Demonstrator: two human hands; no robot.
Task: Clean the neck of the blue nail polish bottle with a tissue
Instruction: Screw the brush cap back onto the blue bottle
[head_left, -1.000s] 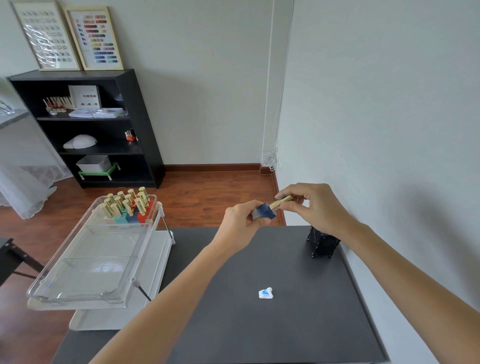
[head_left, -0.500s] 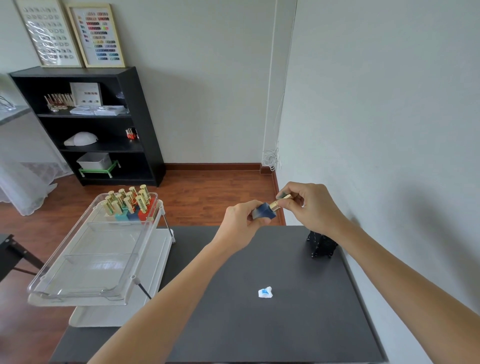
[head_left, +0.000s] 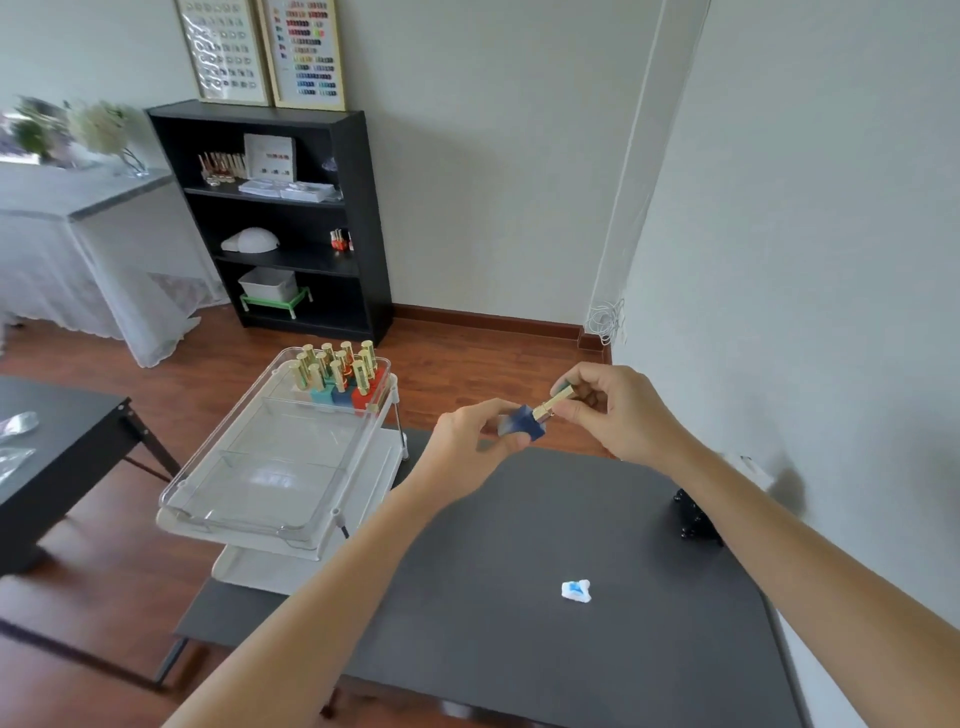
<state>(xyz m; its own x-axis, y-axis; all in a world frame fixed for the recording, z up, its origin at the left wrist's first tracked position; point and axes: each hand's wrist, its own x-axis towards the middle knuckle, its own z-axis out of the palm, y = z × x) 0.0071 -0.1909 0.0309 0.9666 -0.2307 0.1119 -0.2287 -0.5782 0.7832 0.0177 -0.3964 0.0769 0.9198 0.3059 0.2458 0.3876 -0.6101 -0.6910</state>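
Note:
I hold the blue nail polish bottle (head_left: 522, 423) tilted in the air above the far edge of the dark table (head_left: 493, 613). My left hand (head_left: 475, 434) grips its blue body. My right hand (head_left: 615, 408) pinches its gold cap (head_left: 556, 402), which sits on the bottle's neck, so the neck is hidden. A small crumpled white tissue (head_left: 576, 591) stained blue lies on the table, nearer to me and apart from both hands.
A clear tray (head_left: 223, 493) on a white cart at the left holds several gold-capped polish bottles (head_left: 337, 371) at its far end. A black object (head_left: 693, 514) stands at the table's right edge by the wall. A black shelf (head_left: 291, 218) stands behind.
The camera has swung to the left, so hands and table sit further right in view. Both hands keep the same hold on bottle and cap; the tissue has not moved.

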